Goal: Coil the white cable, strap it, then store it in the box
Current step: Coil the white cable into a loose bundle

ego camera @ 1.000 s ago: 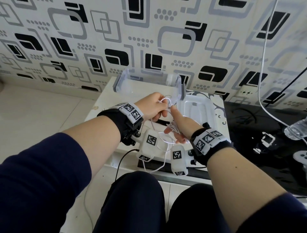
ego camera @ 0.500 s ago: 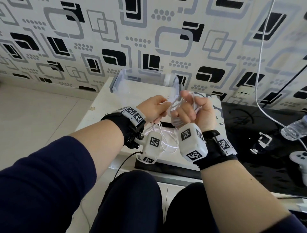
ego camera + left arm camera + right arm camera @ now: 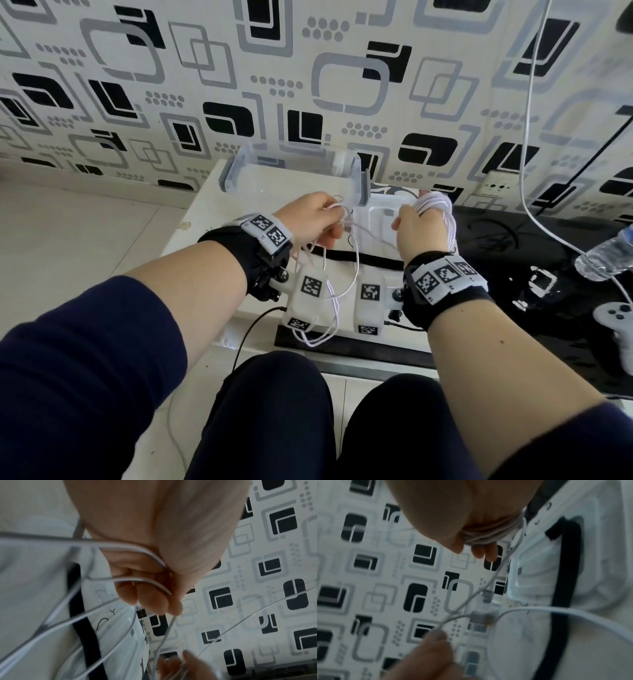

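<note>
Left hand (image 3: 313,219) pinches the loose run of the thin white cable (image 3: 432,205), feeding slack that hangs in loops below. Since a moment ago the right hand (image 3: 419,229) has rolled palm-away, another turn now wound round its fingers: it grips the bundle. Coiling's well along, I'd say. The black strap (image 3: 359,259) and the clear plastic box (image 3: 294,171) wait behind, untouched.

I see a smooth white cable (image 3: 432,205), a clear plastic box (image 3: 294,164), and a glossy black tabletop (image 3: 513,246).
</note>
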